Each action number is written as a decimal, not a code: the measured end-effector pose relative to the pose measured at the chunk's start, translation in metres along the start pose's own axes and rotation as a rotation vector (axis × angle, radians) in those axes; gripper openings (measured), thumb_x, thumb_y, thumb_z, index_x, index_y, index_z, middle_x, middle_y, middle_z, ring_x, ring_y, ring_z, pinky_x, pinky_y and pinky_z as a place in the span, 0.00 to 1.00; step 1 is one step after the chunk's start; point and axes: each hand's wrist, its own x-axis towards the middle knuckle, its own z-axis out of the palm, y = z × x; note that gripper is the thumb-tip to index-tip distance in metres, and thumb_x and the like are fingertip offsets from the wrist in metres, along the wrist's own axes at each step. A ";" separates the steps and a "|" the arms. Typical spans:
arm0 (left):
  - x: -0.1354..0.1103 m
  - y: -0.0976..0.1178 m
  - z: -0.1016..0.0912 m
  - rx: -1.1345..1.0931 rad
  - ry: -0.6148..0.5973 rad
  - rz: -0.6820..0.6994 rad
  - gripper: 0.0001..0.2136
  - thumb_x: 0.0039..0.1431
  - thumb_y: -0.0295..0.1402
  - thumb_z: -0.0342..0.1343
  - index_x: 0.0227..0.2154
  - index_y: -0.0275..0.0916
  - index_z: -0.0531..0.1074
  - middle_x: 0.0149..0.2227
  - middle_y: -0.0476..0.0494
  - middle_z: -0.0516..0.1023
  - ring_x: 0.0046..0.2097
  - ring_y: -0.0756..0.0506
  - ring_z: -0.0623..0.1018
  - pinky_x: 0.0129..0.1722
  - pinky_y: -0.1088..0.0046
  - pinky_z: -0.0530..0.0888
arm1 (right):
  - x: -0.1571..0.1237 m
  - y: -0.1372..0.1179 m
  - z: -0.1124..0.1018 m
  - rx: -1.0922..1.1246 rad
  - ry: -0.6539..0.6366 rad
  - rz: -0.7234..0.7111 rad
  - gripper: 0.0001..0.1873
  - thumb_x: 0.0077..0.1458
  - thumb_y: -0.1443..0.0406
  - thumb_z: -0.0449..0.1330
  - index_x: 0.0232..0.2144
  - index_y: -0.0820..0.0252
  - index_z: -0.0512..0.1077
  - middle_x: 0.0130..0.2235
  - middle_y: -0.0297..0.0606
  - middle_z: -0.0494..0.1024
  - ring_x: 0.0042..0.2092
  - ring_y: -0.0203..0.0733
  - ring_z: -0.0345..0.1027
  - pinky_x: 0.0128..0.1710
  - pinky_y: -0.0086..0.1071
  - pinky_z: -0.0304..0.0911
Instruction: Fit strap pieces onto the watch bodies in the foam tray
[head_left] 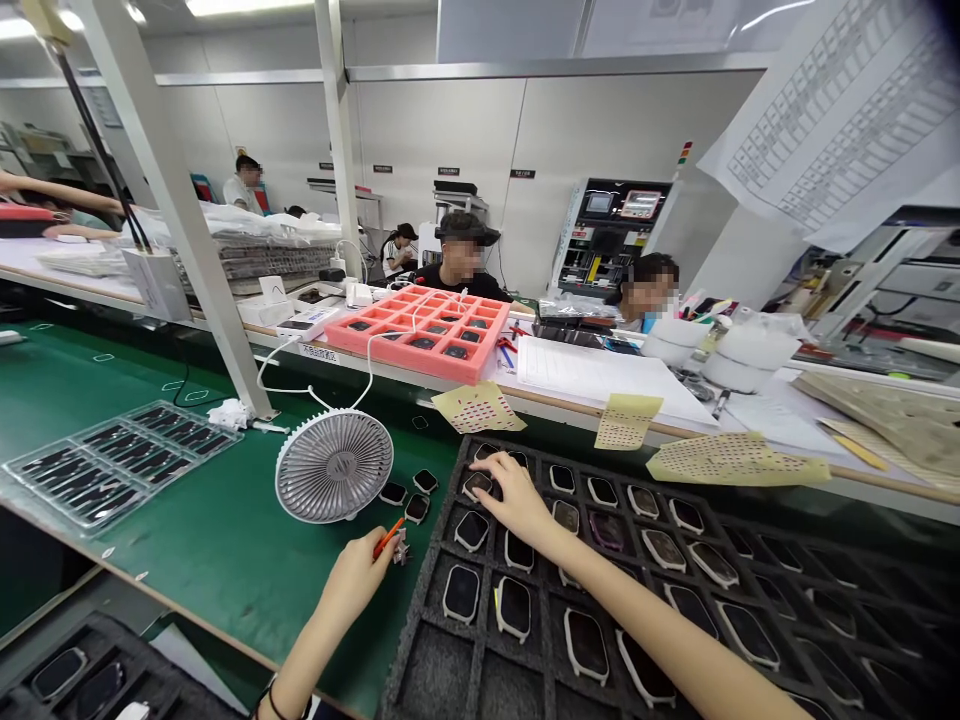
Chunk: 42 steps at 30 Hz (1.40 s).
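My left hand (pixel 356 580) is closed around a slim orange tool (pixel 388 538), its exact kind unclear. Just beyond its tip lies a small crumpled silvery piece (pixel 403 547), and past that several small watch cases (pixel 417 508) rest on the green mat. My right hand (pixel 517 502) reaches over the black foam tray (pixel 442 670), thumb and fingers closed about a watch case (pixel 478 487) in a far left compartment. Whether that case is lifted off the foam I cannot tell. Other watch cases (pixel 460 593) with dark screens sit in compartments around my right forearm.
A white round fan (pixel 334 465) stands on the green mat (pixel 225 540). Left of it is a clear plastic tray (pixel 127 460) of dark parts. On the raised shelf sits a pink foam tray (pixel 420 330); yellow notes (pixel 628 420) hang from its edge. Co-workers sit beyond.
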 end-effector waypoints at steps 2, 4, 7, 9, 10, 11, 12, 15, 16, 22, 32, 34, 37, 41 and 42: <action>0.002 -0.001 0.001 0.036 0.024 -0.017 0.14 0.63 0.40 0.39 0.25 0.41 0.59 0.23 0.46 0.71 0.27 0.44 0.73 0.26 0.74 0.59 | -0.011 -0.011 -0.001 -0.069 -0.049 -0.041 0.08 0.52 0.67 0.58 0.37 0.56 0.70 0.34 0.36 0.72 0.39 0.46 0.66 0.42 0.42 0.59; 0.002 0.001 0.000 0.028 0.088 -0.039 0.11 0.63 0.40 0.40 0.30 0.40 0.62 0.26 0.44 0.74 0.30 0.42 0.75 0.27 0.74 0.61 | -0.022 -0.019 0.002 -0.133 -0.091 -0.062 0.05 0.51 0.67 0.60 0.34 0.57 0.70 0.28 0.34 0.71 0.34 0.45 0.66 0.38 0.40 0.60; -0.002 0.006 -0.002 -0.041 0.195 -0.013 0.12 0.63 0.42 0.39 0.39 0.41 0.63 0.27 0.45 0.74 0.30 0.41 0.76 0.28 0.74 0.63 | -0.032 -0.023 0.009 -0.340 -0.093 -0.065 0.06 0.53 0.64 0.60 0.34 0.59 0.69 0.33 0.41 0.74 0.37 0.48 0.67 0.38 0.40 0.62; -0.005 0.011 -0.005 -0.085 0.223 0.042 0.14 0.64 0.43 0.38 0.39 0.42 0.64 0.26 0.47 0.73 0.29 0.42 0.75 0.27 0.74 0.62 | -0.034 -0.022 0.012 -0.511 -0.081 -0.053 0.08 0.55 0.60 0.58 0.33 0.60 0.70 0.34 0.45 0.75 0.38 0.51 0.67 0.37 0.41 0.63; -0.007 0.013 -0.007 -0.106 0.228 0.067 0.15 0.64 0.44 0.38 0.38 0.42 0.65 0.25 0.48 0.73 0.28 0.42 0.75 0.27 0.74 0.62 | -0.033 -0.020 0.012 -0.565 -0.080 -0.049 0.10 0.56 0.58 0.58 0.32 0.60 0.70 0.33 0.46 0.75 0.39 0.52 0.67 0.36 0.41 0.63; -0.009 0.015 -0.008 -0.124 0.233 0.089 0.15 0.64 0.45 0.38 0.37 0.42 0.65 0.25 0.48 0.72 0.28 0.43 0.74 0.26 0.74 0.61 | -0.033 -0.019 0.012 -0.593 -0.084 -0.052 0.12 0.56 0.57 0.57 0.30 0.60 0.70 0.33 0.46 0.74 0.38 0.52 0.67 0.36 0.41 0.63; -0.011 0.018 -0.010 -0.142 0.236 0.107 0.15 0.64 0.45 0.38 0.37 0.42 0.65 0.24 0.49 0.72 0.27 0.43 0.74 0.26 0.74 0.61 | -0.032 -0.017 0.011 -0.591 -0.093 -0.059 0.12 0.56 0.56 0.57 0.28 0.59 0.69 0.32 0.45 0.74 0.38 0.52 0.67 0.35 0.41 0.63; -0.014 0.026 -0.012 -0.204 0.234 0.133 0.17 0.63 0.47 0.39 0.35 0.41 0.66 0.23 0.49 0.70 0.25 0.45 0.72 0.26 0.74 0.60 | -0.030 -0.018 0.009 -0.430 -0.104 -0.058 0.11 0.52 0.57 0.62 0.27 0.58 0.67 0.33 0.42 0.73 0.38 0.49 0.66 0.36 0.39 0.63; -0.014 0.029 -0.013 -0.229 0.228 0.135 0.17 0.63 0.47 0.39 0.36 0.41 0.66 0.23 0.49 0.70 0.25 0.45 0.71 0.26 0.74 0.60 | -0.031 -0.019 0.009 -0.341 -0.100 -0.047 0.11 0.50 0.59 0.63 0.27 0.57 0.66 0.34 0.40 0.72 0.38 0.48 0.66 0.37 0.38 0.63; -0.020 0.050 -0.017 -0.398 0.146 0.172 0.17 0.64 0.46 0.40 0.42 0.39 0.65 0.20 0.53 0.65 0.23 0.48 0.66 0.25 0.75 0.59 | -0.033 -0.028 0.019 0.331 -0.135 0.026 0.08 0.53 0.67 0.58 0.35 0.55 0.62 0.30 0.31 0.73 0.30 0.38 0.65 0.32 0.33 0.59; -0.032 0.095 -0.010 -0.788 -0.248 0.264 0.18 0.63 0.46 0.41 0.32 0.38 0.67 0.16 0.57 0.59 0.17 0.54 0.56 0.18 0.79 0.54 | -0.031 -0.050 0.015 1.389 -0.107 0.429 0.13 0.51 0.57 0.61 0.34 0.57 0.64 0.19 0.25 0.67 0.16 0.28 0.54 0.16 0.24 0.46; -0.030 0.100 -0.005 -0.829 -0.259 0.251 0.18 0.62 0.47 0.42 0.31 0.38 0.67 0.16 0.58 0.58 0.16 0.55 0.54 0.16 0.80 0.52 | -0.031 -0.053 0.014 1.453 -0.080 0.430 0.13 0.51 0.57 0.62 0.30 0.57 0.63 0.18 0.24 0.67 0.14 0.25 0.50 0.14 0.23 0.43; -0.029 0.104 -0.001 -0.886 -0.270 0.230 0.19 0.61 0.49 0.44 0.29 0.38 0.67 0.15 0.59 0.57 0.15 0.56 0.52 0.14 0.80 0.51 | -0.033 -0.056 0.013 1.487 -0.084 0.407 0.15 0.50 0.57 0.62 0.26 0.57 0.60 0.17 0.23 0.66 0.12 0.24 0.47 0.13 0.23 0.40; -0.030 0.106 0.000 -0.932 -0.309 0.191 0.20 0.58 0.51 0.45 0.28 0.37 0.66 0.13 0.59 0.57 0.14 0.56 0.50 0.13 0.80 0.49 | -0.034 -0.058 0.009 1.465 -0.065 0.376 0.17 0.50 0.56 0.63 0.25 0.57 0.59 0.16 0.22 0.66 0.11 0.23 0.46 0.13 0.22 0.38; -0.031 0.106 0.000 -0.937 -0.311 0.186 0.20 0.58 0.52 0.45 0.28 0.37 0.66 0.13 0.59 0.57 0.14 0.56 0.50 0.13 0.80 0.49 | -0.034 -0.058 0.009 1.454 -0.066 0.372 0.16 0.49 0.56 0.63 0.26 0.57 0.60 0.16 0.22 0.66 0.11 0.23 0.46 0.12 0.22 0.38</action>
